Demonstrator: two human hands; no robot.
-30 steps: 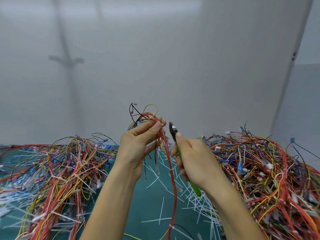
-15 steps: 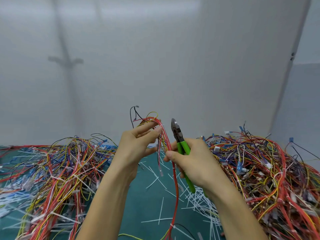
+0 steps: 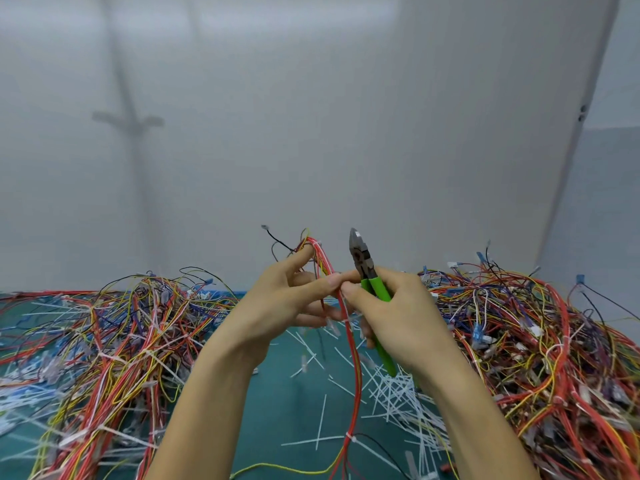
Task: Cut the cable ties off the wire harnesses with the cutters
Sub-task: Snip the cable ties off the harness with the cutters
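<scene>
Evidently between cuts: the left hand pinches the wire harness, lifted clear of the table so it hangs straight. The right hand wraps the green cutters, jaws together and pointing upward, beside it. One cable tie sits lower down.

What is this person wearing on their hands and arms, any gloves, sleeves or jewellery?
Nothing visible. The left hand and right hand are bare: no gloves or rings. The left forearm and right forearm are uncovered down to the frame edge, with no sleeves, watch or bracelet. Nails look short.
</scene>
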